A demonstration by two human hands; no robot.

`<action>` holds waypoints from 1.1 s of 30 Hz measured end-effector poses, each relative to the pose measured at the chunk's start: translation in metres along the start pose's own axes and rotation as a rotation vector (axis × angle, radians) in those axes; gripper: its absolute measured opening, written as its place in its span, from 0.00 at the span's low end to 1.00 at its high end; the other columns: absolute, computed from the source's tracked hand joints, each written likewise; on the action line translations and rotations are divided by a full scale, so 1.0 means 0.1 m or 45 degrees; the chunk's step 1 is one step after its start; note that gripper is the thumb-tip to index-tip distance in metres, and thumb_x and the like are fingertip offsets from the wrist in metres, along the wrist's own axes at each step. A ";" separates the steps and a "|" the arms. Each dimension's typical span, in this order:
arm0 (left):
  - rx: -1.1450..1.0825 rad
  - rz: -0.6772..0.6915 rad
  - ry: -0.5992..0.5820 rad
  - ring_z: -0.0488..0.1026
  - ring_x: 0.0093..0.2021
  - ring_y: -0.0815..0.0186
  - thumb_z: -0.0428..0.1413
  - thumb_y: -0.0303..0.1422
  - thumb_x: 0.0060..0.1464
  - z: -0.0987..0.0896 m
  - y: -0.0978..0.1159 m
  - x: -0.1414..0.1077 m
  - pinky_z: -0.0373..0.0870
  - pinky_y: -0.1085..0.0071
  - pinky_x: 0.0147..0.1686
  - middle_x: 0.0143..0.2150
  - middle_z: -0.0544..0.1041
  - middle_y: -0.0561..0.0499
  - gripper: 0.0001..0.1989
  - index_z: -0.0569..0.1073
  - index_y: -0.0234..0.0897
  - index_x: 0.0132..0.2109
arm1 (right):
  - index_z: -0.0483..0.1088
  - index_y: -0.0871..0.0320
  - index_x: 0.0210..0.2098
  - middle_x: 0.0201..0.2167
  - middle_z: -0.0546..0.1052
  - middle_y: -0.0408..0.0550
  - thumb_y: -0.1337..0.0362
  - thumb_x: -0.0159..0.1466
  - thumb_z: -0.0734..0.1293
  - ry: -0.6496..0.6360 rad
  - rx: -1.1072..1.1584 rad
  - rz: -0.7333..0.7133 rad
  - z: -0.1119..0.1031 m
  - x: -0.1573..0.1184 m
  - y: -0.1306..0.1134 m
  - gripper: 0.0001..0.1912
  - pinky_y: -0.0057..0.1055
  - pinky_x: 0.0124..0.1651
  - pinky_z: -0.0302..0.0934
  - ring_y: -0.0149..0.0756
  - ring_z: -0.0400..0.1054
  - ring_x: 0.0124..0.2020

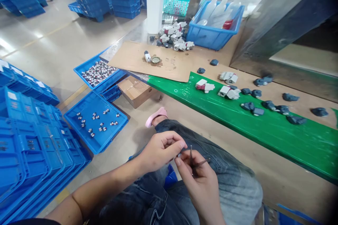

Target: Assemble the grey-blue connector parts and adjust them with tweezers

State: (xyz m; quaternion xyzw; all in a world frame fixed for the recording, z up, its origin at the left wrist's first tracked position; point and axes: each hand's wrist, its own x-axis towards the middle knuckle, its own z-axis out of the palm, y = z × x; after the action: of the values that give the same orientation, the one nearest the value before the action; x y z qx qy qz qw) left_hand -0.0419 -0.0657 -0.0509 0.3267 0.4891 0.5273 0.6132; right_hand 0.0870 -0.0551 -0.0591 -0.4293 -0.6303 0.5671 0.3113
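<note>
My left hand is closed in a pinch above my lap, thumb and forefinger on a tiny piece that is mostly hidden by the fingers. Facing it, my right hand has its thumb and fingertip against the same spot. Two dark, pointed metal prongs, seemingly tweezers, stick out between the right fingers, their tips spread apart. On the green-covered table edge beyond my hands sit white and maroon block-like parts and several dark blue-grey lumps.
On cardboard rest a metal cap and one part. Behind are a parts heap, a white bottle and a blue bin of squeeze bottles. Blue trays with small parts, a carton and stacked crates stand left.
</note>
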 end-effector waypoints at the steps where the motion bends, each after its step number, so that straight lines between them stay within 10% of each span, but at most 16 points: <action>1: 0.013 0.006 0.010 0.56 0.15 0.78 0.52 0.37 0.51 0.00 0.00 -0.01 0.52 0.80 0.14 0.20 0.65 0.56 0.10 0.67 0.32 0.31 | 0.66 0.59 0.27 0.19 0.63 0.40 0.59 0.57 0.65 0.010 0.015 0.012 0.00 0.00 0.01 0.09 0.23 0.23 0.51 0.26 0.54 0.21; 16: 0.903 0.399 -0.015 0.59 0.24 0.71 0.40 0.38 0.58 -0.13 -0.06 -0.03 0.53 0.73 0.26 0.21 0.60 0.55 0.18 0.58 0.36 0.23 | 0.65 0.59 0.27 0.22 0.63 0.41 0.57 0.56 0.66 0.019 0.004 0.101 0.02 -0.01 0.06 0.11 0.24 0.25 0.52 0.28 0.55 0.22; 27: 0.374 0.281 0.204 0.56 0.19 0.73 0.36 0.42 0.60 -0.03 -0.13 -0.08 0.54 0.74 0.23 0.18 0.57 0.57 0.20 0.59 0.36 0.26 | 0.67 0.56 0.41 0.20 0.60 0.40 0.53 0.63 0.54 0.247 0.272 -0.062 0.25 -0.17 0.21 0.18 0.25 0.24 0.53 0.28 0.55 0.21; 33: 0.179 0.263 0.213 0.56 0.19 0.73 0.37 0.43 0.59 0.01 -0.12 -0.10 0.56 0.74 0.22 0.18 0.56 0.57 0.20 0.59 0.36 0.26 | 0.70 0.55 0.39 0.27 0.69 0.45 0.59 0.58 0.64 0.397 0.076 -0.127 0.30 -0.27 0.34 0.11 0.30 0.30 0.60 0.33 0.64 0.27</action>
State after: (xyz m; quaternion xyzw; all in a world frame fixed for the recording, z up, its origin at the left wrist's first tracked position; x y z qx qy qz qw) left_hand -0.0365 -0.0778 -0.0585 0.3724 0.5380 0.5775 0.4883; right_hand 0.0789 -0.0926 -0.0951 -0.4707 -0.5778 0.4960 0.4456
